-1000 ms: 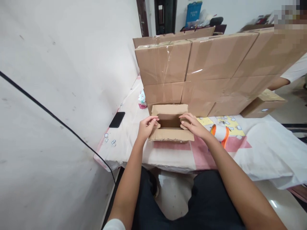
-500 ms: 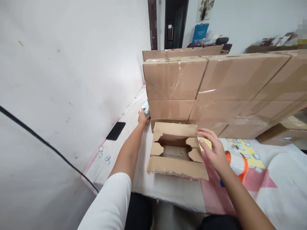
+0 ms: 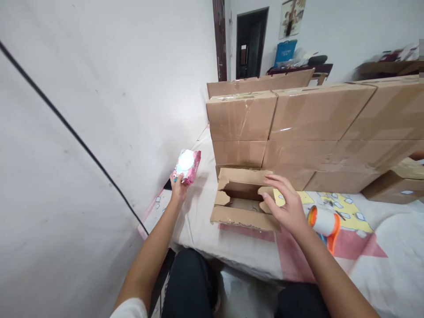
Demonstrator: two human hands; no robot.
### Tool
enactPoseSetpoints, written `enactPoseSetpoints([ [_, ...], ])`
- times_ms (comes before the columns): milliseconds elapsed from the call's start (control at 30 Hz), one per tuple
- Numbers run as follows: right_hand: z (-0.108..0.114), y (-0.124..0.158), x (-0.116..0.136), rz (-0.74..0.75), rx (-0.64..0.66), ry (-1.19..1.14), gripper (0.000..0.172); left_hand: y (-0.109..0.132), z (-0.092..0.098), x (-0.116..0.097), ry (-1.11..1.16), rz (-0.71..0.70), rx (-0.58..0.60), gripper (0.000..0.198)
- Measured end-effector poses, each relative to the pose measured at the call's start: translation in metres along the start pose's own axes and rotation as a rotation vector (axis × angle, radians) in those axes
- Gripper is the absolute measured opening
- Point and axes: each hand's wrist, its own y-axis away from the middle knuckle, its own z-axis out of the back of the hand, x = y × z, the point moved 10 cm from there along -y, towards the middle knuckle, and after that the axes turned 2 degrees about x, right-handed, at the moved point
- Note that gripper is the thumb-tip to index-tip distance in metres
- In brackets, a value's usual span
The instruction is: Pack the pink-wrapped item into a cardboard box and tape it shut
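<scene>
My left hand (image 3: 179,191) is closed on a pink and pale-blue pack of wet wipes (image 3: 186,165), held up by its near end over the left side of the bed-like covered surface. A round white lid shows on the pack's top. At the middle stands a small open cardboard box (image 3: 244,218) with its flaps folded outward; its visible inside shows only bare cardboard. My right hand (image 3: 287,206) is over the box's right flap, fingers apart and holding nothing. Whether its fingertips touch the flap I cannot tell.
Stacked, taped cardboard boxes (image 3: 304,115) form a wall behind the open box. A tape dispenser (image 3: 326,222) with orange ends lies to the right. A black phone (image 3: 168,184) is partly hidden behind my left hand. A black cable (image 3: 82,145) runs along the white wall.
My left hand has come back from beside the stacked boxes, toward me and left, bringing the wipes pack into full view. My right hand has shifted slightly left over the box flap.
</scene>
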Motion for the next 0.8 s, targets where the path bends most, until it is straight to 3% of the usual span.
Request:
enactPoseSetpoints([
  [67, -0.012, -0.003, 0.025, 0.08, 0.058, 0.043, 0.039, 0.028, 0.014, -0.029, 0.094, -0.011, 0.088, 0.05],
  [133, -0.026, -0.009, 0.054, 0.156, 0.159, 0.138, 0.057, 0.055, 0.011, -0.063, 0.227, -0.02, 0.226, 0.054],
  [233, -0.044, -0.019, 0.098, 0.282, 0.32, 0.321, 0.078, 0.092, -0.014, -0.109, 0.36, -0.031, 0.418, 0.056],
  [300, -0.051, -0.027, 0.12, 0.343, 0.42, 0.389, 0.088, 0.114, -0.038, -0.125, 0.353, -0.011, 0.52, 0.054],
  [400, -0.059, -0.035, 0.124, 0.326, 0.597, 0.406, 0.098, 0.138, -0.071, -0.122, 0.302, 0.061, 0.614, 0.054],
  [533, -0.059, -0.042, 0.092, 0.208, 0.724, 0.375, 0.098, 0.149, -0.098, -0.099, 0.25, 0.145, 0.698, 0.059],
  [700, -0.04, -0.059, 0.051, 0.095, 0.662, 0.324, 0.097, 0.122, -0.092, -0.082, -0.121, -0.087, 0.556, 0.062],
  [800, -0.038, -0.06, 0.038, 0.104, 0.679, 0.443, 0.096, 0.117, -0.104, -0.054, -0.277, -0.098, 0.617, 0.072],
])
